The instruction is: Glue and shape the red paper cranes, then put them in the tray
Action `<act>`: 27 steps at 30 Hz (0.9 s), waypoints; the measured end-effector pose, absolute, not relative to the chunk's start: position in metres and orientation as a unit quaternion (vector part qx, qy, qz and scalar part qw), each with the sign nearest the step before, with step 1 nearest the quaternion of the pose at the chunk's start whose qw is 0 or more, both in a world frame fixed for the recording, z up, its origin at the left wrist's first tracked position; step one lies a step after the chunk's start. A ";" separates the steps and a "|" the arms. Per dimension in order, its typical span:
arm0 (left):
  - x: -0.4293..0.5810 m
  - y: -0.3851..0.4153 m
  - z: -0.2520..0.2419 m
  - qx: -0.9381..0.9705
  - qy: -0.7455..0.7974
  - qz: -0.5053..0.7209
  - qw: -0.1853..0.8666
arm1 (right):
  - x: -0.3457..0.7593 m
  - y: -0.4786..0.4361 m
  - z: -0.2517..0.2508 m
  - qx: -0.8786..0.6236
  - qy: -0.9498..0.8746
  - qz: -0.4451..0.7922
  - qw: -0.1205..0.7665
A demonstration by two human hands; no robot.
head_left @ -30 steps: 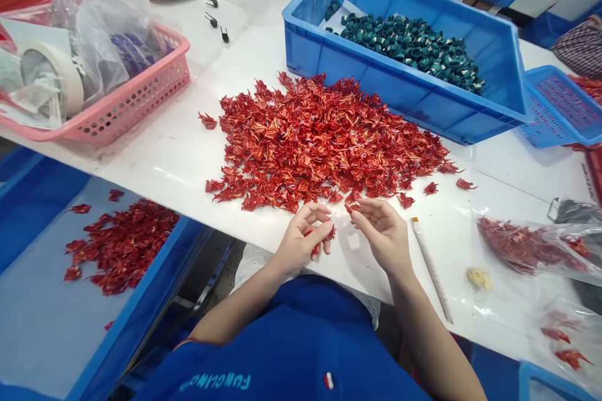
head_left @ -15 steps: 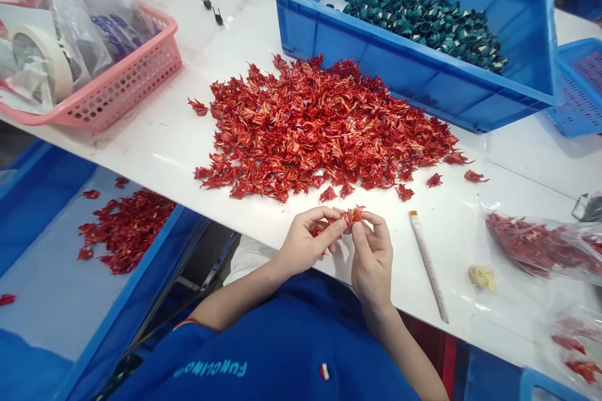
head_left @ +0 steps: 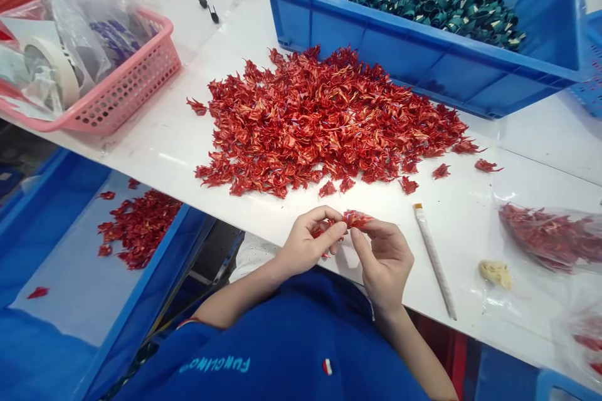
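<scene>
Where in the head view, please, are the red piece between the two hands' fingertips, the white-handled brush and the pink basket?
Red piece (head_left: 356, 219): head view, on its middle.
White-handled brush (head_left: 435, 260): head view, midway along its handle.
Pink basket (head_left: 129, 79): head view, on its perforated side wall.

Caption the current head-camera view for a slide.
Left hand and right hand handle red pieces before a red heap, a blue bin of green parts beyond.

You are in a workshop, by the look of it: your glossy white surface (head_left: 188, 144) carries a heap of spiky red pieces (head_left: 324, 125), a deep blue plastic crate (head_left: 390, 50) of curled dark-green pieces (head_left: 437, 3) and a pink perforated basket (head_left: 132, 84) holding clear plastic bags (head_left: 78, 9).
</scene>
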State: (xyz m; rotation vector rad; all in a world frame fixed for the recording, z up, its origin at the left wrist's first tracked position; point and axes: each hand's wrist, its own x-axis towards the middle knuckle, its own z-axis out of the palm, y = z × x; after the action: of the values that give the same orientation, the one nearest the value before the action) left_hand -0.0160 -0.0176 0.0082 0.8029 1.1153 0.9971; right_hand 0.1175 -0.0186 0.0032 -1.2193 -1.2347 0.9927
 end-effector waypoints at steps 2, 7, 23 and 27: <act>-0.015 -0.019 0.006 0.406 0.513 0.460 0.601 | 0.120 -0.019 0.004 -0.501 -0.533 0.430 0.529; -0.016 -0.019 0.003 0.528 0.512 0.525 0.429 | 0.121 -0.021 0.000 -0.491 -0.544 0.421 0.535; -0.024 -0.028 -0.004 0.614 0.442 0.584 0.295 | 0.119 -0.021 0.001 -0.378 -0.613 0.384 0.578; -0.035 -0.029 -0.005 0.672 0.429 0.566 0.209 | 0.113 -0.020 0.012 -0.367 -0.578 0.469 0.558</act>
State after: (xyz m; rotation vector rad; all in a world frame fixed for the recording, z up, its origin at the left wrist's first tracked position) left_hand -0.0352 -0.0293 -0.0054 1.8699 1.1930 1.5749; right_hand 0.1134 -0.0197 0.0123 -0.8656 -1.3648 1.1058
